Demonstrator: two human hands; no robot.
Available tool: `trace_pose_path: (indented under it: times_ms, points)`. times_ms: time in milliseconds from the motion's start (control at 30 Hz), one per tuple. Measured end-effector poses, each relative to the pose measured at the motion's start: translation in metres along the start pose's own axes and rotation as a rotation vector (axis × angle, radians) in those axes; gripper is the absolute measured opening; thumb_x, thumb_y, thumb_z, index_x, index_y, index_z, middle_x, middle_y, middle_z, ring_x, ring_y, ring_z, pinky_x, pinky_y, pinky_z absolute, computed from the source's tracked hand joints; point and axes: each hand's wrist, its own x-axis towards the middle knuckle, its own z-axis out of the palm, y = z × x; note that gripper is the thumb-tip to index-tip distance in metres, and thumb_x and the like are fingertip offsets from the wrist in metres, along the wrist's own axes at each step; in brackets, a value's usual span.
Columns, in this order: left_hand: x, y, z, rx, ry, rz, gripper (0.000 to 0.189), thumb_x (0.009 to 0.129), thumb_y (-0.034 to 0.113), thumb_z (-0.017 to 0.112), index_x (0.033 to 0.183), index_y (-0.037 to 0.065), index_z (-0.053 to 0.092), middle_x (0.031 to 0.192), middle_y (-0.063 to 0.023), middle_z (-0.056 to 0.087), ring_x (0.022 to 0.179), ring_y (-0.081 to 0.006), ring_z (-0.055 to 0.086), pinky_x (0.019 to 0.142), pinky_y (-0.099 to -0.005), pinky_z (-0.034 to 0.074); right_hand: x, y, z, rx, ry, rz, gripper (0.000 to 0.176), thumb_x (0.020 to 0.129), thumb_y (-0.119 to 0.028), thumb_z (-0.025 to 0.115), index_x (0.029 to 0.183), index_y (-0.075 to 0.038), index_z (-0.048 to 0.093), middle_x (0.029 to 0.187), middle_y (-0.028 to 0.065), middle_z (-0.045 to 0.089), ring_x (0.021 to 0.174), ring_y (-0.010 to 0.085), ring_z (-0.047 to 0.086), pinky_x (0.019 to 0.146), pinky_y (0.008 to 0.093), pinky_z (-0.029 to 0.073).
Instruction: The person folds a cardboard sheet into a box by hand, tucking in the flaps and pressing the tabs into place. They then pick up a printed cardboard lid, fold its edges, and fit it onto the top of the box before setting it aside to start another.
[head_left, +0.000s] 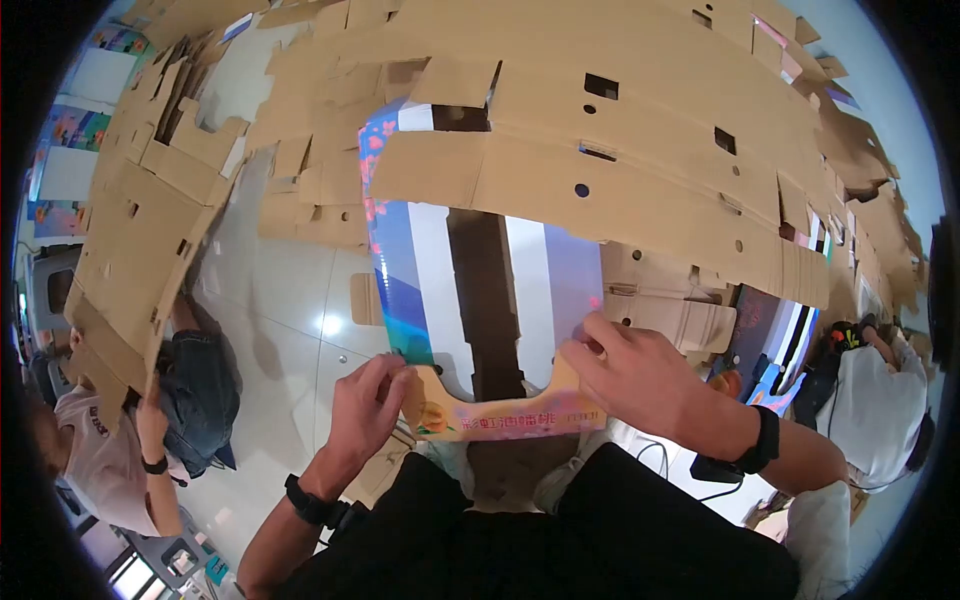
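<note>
A partly folded printed cardboard box [575, 275] lies in front of me, blue and purple with white stripes and a long dark gap along its middle. Its near panel [520, 420] is orange-yellow, with a peach picture, printed characters and a curved cut-out. My left hand [367, 400] is closed, pinching the panel's left corner between thumb and fingers. At the opposite corner my right hand [640, 370] is also closed on the cardboard edge. A large brown cardboard sheet [540, 170] with punched holes covers the box's far part.
More flat cardboard [650, 40] is piled toward the back. On the left a person [110, 450] holds a tall brown cardboard piece [150, 230]. Another person in white [875, 410] is at the far right, near a printed box [765, 340]. Pale tiles [285, 300] cover the floor.
</note>
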Motion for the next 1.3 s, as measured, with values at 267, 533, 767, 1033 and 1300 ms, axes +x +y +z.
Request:
trace_pose_path:
  times_ms: [267,533,767,1033,1300]
  points:
    - [0.001,-0.005,-0.009,-0.013,-0.11,0.223,0.016,0.099,0.008,0.074,0.108,0.002,0.062,0.095,-0.0159,0.063,0.077,-0.0322,0.068,0.069,-0.042,0.057,-0.001,0.007,0.013,-0.075,0.076,-0.032,0.028,0.087,-0.011,0.074,0.107,-0.007,0.055,0.103,0.0112,0.052,0.089,0.0263,0.074,0.074,0.0359,0.065]
    - [-0.006,-0.007,0.005,-0.295,-0.056,-0.087,0.03,0.103,0.017,0.075,0.118,0.002,0.055,0.101,-0.015,0.066,0.082,-0.0272,0.068,0.077,-0.0425,0.057,0.004,0.012,0.02,-0.102,0.148,-0.062,0.022,0.087,-0.012,0.073,0.099,-0.008,0.055,0.097,0.0107,0.052,0.078,0.0231,0.073,0.065,0.0354,0.065]
    - [-0.004,-0.027,0.003,-0.294,-0.143,-0.141,0.034,0.101,0.021,0.078,0.118,0.002,0.054,0.094,-0.0133,0.067,0.084,-0.024,0.068,0.077,-0.0397,0.057,0.003,0.012,0.026,-0.079,0.17,-0.043,0.021,0.088,-0.013,0.074,0.097,-0.008,0.055,0.095,0.0099,0.051,0.07,0.0237,0.071,0.063,0.0365,0.064]
    - [0.014,-0.01,-0.006,-0.05,-0.235,0.077,0.027,0.101,0.02,0.077,0.101,0.003,0.057,0.085,-0.0164,0.064,0.075,-0.0364,0.067,0.07,-0.0432,0.055,0.001,0.016,0.034,-0.057,0.258,-0.05,0.021,0.09,-0.015,0.075,0.096,-0.008,0.056,0.093,0.0101,0.05,0.063,0.0245,0.067,0.059,0.0373,0.061]
    - [0.02,-0.011,0.005,0.127,-0.148,0.163,0.029,0.1,0.019,0.076,0.088,0.004,0.055,0.076,-0.0145,0.061,0.068,-0.0372,0.066,0.06,-0.0458,0.052,0.007,0.017,0.036,-0.075,0.3,-0.046,0.021,0.09,-0.016,0.075,0.096,-0.008,0.056,0.093,0.0103,0.051,0.06,0.0242,0.065,0.056,0.0362,0.059]
